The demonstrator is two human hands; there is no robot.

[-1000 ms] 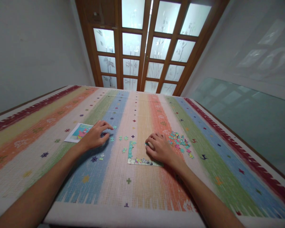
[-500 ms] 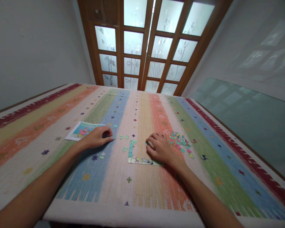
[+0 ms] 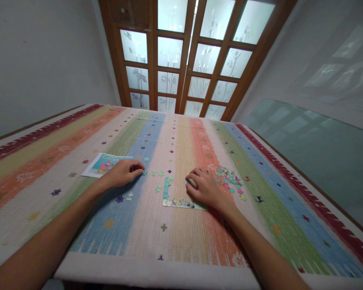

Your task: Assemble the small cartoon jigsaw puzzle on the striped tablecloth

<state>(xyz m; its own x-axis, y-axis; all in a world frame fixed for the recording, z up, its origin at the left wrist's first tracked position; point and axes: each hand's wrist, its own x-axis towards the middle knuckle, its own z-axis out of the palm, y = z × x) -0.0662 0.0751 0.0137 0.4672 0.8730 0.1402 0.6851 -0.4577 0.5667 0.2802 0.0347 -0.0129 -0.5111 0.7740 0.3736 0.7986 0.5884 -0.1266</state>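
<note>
My left hand [image 3: 127,172] is closed in a pinch at a small teal jigsaw puzzle piece [image 3: 144,172], which shows at the fingertips. Under and behind that wrist lies a picture card [image 3: 101,164] with a pink cartoon figure, partly covered. My right hand [image 3: 203,186] rests curled on the cloth, and a bit of a teal puzzle piece [image 3: 186,181] peeks out at its fingertips. Between the hands sits a partly joined puzzle [image 3: 165,193], an L of left and bottom edges; my right hand hides its right end. Loose pieces [image 3: 159,188] lie left of it.
Beyond my right hand is a pile of mixed puzzle pieces [image 3: 230,179]. Two pale pieces [image 3: 129,196] lie near my left forearm, and a single teal piece [image 3: 146,159] lies farther back. A striped tablecloth [image 3: 181,237] covers the table; glazed wooden doors [image 3: 184,72] stand behind.
My left fingertips have shifted slightly upward, and the teal piece at them now shows more. My right hand has stayed in place. The view has tilted very slightly.
</note>
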